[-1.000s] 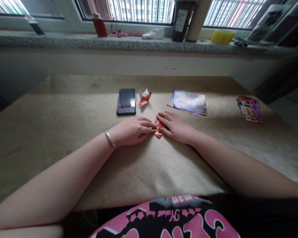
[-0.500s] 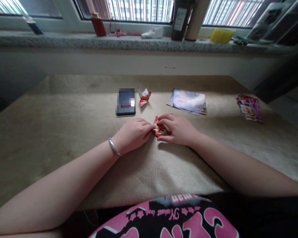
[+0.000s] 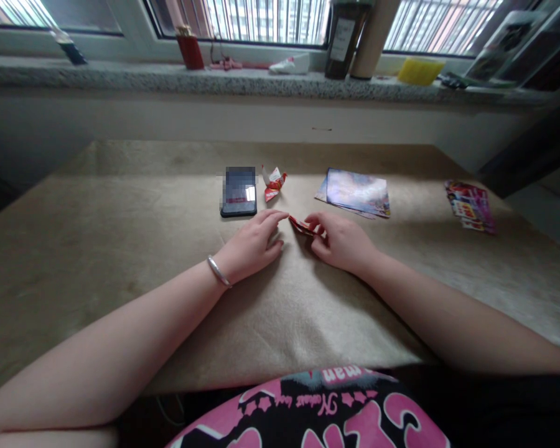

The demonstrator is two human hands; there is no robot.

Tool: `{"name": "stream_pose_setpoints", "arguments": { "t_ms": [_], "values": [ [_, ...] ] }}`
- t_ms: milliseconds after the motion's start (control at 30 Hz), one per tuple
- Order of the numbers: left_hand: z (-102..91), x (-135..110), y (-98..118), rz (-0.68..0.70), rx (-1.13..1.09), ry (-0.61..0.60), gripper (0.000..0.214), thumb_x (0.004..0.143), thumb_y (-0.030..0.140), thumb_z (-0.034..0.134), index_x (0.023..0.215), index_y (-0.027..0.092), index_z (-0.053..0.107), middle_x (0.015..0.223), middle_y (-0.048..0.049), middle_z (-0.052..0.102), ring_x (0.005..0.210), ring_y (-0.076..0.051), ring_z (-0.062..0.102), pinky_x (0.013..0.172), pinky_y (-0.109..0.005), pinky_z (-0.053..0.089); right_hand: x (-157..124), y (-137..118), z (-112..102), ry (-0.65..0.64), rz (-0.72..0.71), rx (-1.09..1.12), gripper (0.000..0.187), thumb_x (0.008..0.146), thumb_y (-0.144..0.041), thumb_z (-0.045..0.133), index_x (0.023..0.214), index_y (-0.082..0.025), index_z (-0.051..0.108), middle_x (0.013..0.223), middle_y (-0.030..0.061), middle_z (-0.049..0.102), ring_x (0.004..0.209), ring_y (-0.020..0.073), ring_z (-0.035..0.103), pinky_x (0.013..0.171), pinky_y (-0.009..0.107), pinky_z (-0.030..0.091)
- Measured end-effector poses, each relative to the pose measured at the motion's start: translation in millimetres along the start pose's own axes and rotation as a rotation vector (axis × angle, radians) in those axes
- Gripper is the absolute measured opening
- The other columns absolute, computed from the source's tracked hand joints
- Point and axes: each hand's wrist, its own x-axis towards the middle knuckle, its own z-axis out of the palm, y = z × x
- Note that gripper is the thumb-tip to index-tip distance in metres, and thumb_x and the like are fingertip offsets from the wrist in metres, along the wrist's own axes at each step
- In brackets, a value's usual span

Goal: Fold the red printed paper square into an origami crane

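Nearest, below the grip: pink-printed shirt [image 3: 308,410] at the table's near edge, with both bare forearms reaching out over the beige table cover [image 3: 121,249]. Silver bracelet [image 3: 218,272] on the left wrist.

At the grip itself: right hand [image 3: 343,241] pinching a small folded red paper [image 3: 302,225] between thumb and fingertips, raised a little off the cover and tilted edge-on. Just left of it, left hand [image 3: 252,244] palm down on the cover, fingers loosely extended, index tip just beside the paper's left corner; touching or not, impossible to tell.

Judged as mid-fold: paper lifted for turning or opening a flap, no crease being pressed flat. Next move calling for a light, steady pinch that spares the folds, plus the left fingertips brought in on the free corner.

Beyond the grip to the left: dark phone [image 3: 238,191], then a red-and-white folded figure [image 3: 273,183]. Beyond to the right: stack of glossy sheets [image 3: 357,191]; well apart, more printed sheets [image 3: 469,205]. Farthest: stone windowsill [image 3: 121,74] with a red cup [image 3: 190,51].
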Motion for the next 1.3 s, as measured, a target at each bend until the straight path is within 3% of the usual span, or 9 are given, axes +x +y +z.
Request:
{"name": "stream_pose_setpoints", "arguments": {
  "t_ms": [200,367,533,633,800,900,1133,1300],
  "values": [
    [2.0,1.0,-1.1,-0.053,-0.030,-0.030,0.054,0.081,0.019,0.054,0.132,0.015,0.038,0.130,-0.0126,0.047,0.117,-0.022,0.049,0.102,-0.039,0.042,1.0,4.9,3.6,0.083,0.069,0.005,0.024,0.076,-0.015,0.045,0.098,-0.019,0.054,0.086,0.0050,0.065,0.067,0.0162,0.058,0.063,0.027,0.044],
    [4.6,2.4,-2.4,-0.092,-0.118,0.011,0.056,0.078,0.017,0.057,0.131,0.013,0.039,0.123,-0.0128,0.055,0.104,-0.018,0.057,0.094,-0.036,0.047,1.3,6.7,6.3,0.103,0.105,0.095,0.020,0.077,-0.016,0.046,0.096,-0.020,0.053,0.088,0.0044,0.066,0.068,0.0154,0.060,0.060,0.026,0.045],
    [3.6,4.7,-2.9,-0.140,-0.220,0.035,0.023,0.081,0.021,0.056,0.103,0.015,0.060,0.094,-0.0050,0.066,0.084,-0.015,0.062,0.078,-0.031,0.053,-0.7,5.2,6.3,0.106,0.096,0.201,0.016,0.077,-0.018,0.050,0.093,-0.021,0.054,0.084,0.0016,0.064,0.066,0.0129,0.061,0.059,0.024,0.046],
    [3.9,4.9,-3.7,-0.166,-0.285,0.094,0.015,0.080,0.023,0.057,0.091,0.015,0.062,0.089,-0.0043,0.065,0.081,-0.014,0.061,0.073,-0.029,0.054,-2.0,4.5,5.8,0.106,0.089,0.222,0.014,0.078,-0.018,0.051,0.092,-0.021,0.055,0.084,0.0012,0.063,0.065,0.0117,0.061,0.056,0.023,0.046],
    [7.8,2.5,-4.2,-0.146,-0.459,0.084,0.035,0.078,0.016,0.058,0.112,0.016,0.052,0.089,-0.0030,0.062,0.084,-0.013,0.062,0.078,-0.029,0.054,-3.5,5.9,6.7,0.150,0.069,0.225,0.009,0.078,-0.017,0.051,0.086,-0.021,0.053,0.081,0.0004,0.060,0.063,0.0110,0.059,0.055,0.022,0.045],
    [8.0,2.2,-3.0,-0.141,-0.458,0.071,0.033,0.079,0.015,0.055,0.112,0.017,0.051,0.088,-0.0025,0.061,0.085,-0.012,0.061,0.081,-0.030,0.053,-3.1,5.0,6.5,0.177,0.073,0.273,0.009,0.078,-0.016,0.050,0.086,-0.021,0.051,0.078,-0.0004,0.058,0.064,0.0110,0.059,0.056,0.022,0.047],
    [5.9,5.5,-2.0,-0.049,-0.512,0.255,0.035,0.082,0.014,0.049,0.117,0.016,0.043,0.089,-0.0024,0.056,0.084,-0.011,0.059,0.082,-0.027,0.053,-0.7,-1.1,2.5,0.216,-0.042,0.271,0.009,0.080,-0.017,0.051,0.087,-0.021,0.056,0.104,0.0052,0.058,0.084,0.0140,0.059,0.057,0.022,0.050],
    [9.7,6.2,-4.4,0.041,-0.706,0.326,0.039,0.080,0.012,0.058,0.116,0.018,0.046,0.089,-0.0017,0.058,0.084,-0.011,0.061,0.082,-0.027,0.054,-0.9,1.0,4.2,0.299,-0.148,0.172,0.009,0.081,-0.021,0.056,0.089,-0.023,0.061,0.111,0.0072,0.055,0.097,0.0189,0.056,0.074,0.033,0.052]
  ]
}}
